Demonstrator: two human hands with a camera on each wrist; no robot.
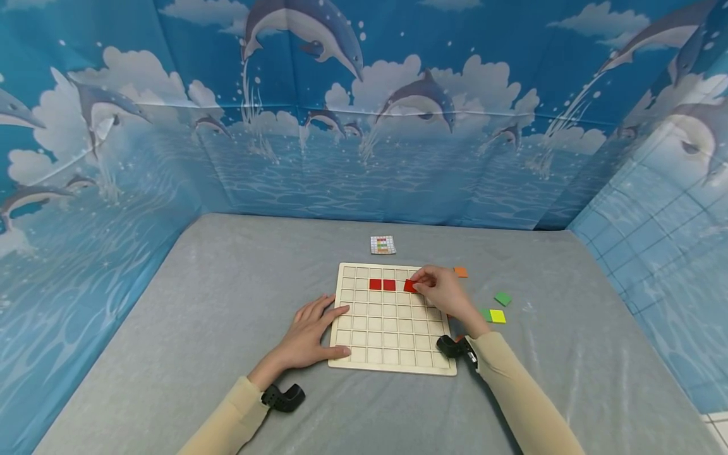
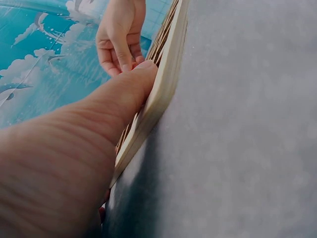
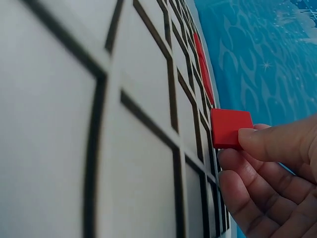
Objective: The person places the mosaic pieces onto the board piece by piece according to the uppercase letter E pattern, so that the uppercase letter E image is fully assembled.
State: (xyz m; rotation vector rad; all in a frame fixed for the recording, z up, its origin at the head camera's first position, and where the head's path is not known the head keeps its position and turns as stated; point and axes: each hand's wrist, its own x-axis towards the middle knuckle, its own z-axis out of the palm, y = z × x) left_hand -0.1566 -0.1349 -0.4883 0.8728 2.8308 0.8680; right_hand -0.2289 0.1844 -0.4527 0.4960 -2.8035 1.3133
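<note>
A pale wooden grid board [image 1: 389,322] lies on the grey cloth, with two red tiles [image 1: 382,284] side by side in its second row from the top. My right hand [image 1: 443,291] pinches another red tile [image 3: 231,129] between thumb and fingers, over that same row to the right of the pair. In the right wrist view this tile is tilted off the grid, its edge at the board's surface. My left hand [image 1: 309,335] rests on the board's left edge, thumb on the lower left corner and fingers spread along the side.
Behind the board lies a small pattern card [image 1: 383,245] with coloured squares. Right of the board are an orange tile [image 1: 461,272], a green tile [image 1: 503,298] and a yellow tile [image 1: 497,316] overlapping another green one. A blue dolphin-print curtain [image 1: 364,170] surrounds the table.
</note>
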